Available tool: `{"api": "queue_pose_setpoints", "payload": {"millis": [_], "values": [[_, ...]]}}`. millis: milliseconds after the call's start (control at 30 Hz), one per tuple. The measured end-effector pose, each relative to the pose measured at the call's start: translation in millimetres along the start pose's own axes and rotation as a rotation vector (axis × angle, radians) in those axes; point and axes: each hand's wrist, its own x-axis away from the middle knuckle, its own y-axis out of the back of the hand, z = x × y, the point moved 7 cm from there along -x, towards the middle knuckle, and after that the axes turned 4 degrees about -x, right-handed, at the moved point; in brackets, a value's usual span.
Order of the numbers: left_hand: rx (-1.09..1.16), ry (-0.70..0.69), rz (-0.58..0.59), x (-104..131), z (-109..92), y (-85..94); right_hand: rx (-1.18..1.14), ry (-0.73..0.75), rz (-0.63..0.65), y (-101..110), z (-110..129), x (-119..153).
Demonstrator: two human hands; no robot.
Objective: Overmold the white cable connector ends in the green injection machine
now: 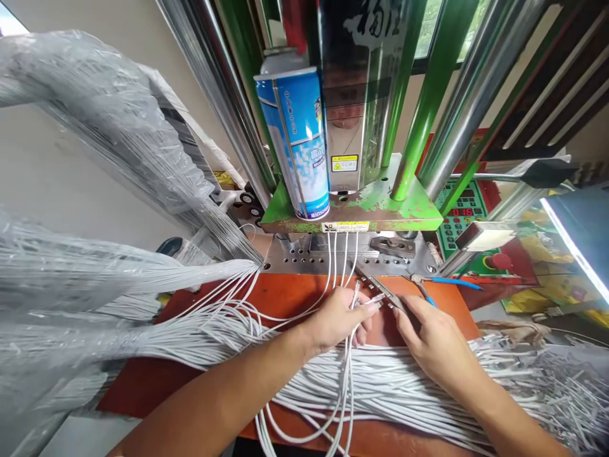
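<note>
In front of the press (371, 212), our left hand (339, 318) pinches cable ends (356, 293), our right hand (435, 331) a metal bar (386, 292); we're seemingly pairing them, next needing careful alignment.

A narrow metal bar (387, 293) slants down rightward, right of centre. White cables (349, 362) droop at lower centre, their tips (377, 298) seemingly clear plastic.

A person's left hand (339, 317) pinches white cables (349, 368) over an orange worktop (459, 306); the right hand (435, 333) grips a metal bar (386, 293). Beyond, a blue can (301, 146) tops a green machine (380, 212).
</note>
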Motion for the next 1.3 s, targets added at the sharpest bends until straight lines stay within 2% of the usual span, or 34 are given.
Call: {"api": "queue_pose_setpoints", "payload": {"millis": [233,467,633,767,833,933,967,1167,1300], "values": [[-0.119,-0.004,0.041,-2.8,0.3,-7.6,0.015,0.107,0.056,-2.8,9.3,-2.3],[-0.202,0.036,-0.005,-2.3,3.4,-5.4,0.2,0.216,0.007,-6.5,18.0,1.4],[-0.24,0.016,-0.06,-3.5,4.7,-5.3,0.138,0.209,0.016,-5.5,19.5,1.0],[-0.196,-0.01,-0.017,-7.1,4.4,-6.6,0.017,0.159,0.051,-4.0,14.8,-1.2],[-0.227,-0.063,-0.063,-9.2,0.3,0.0,-0.047,0.101,0.013,0.2,8.3,-2.5],[-0.296,-0.205,-0.23,-8.2,-11.8,15.2,-0.087,0.047,-0.06,6.2,0.2,-2.8],[-0.292,-0.231,-0.247,-7.3,-14.3,16.9,-0.085,0.044,-0.066,6.6,-1.0,-2.7],[-0.302,-0.09,-0.12,-6.0,-10.4,5.9,-0.022,0.113,-0.05,3.2,3.6,-2.1],[-0.303,-0.102,-0.125,-8.5,-9.5,5.4,-0.039,0.138,0.004,-1.0,5.4,-1.7]]}}
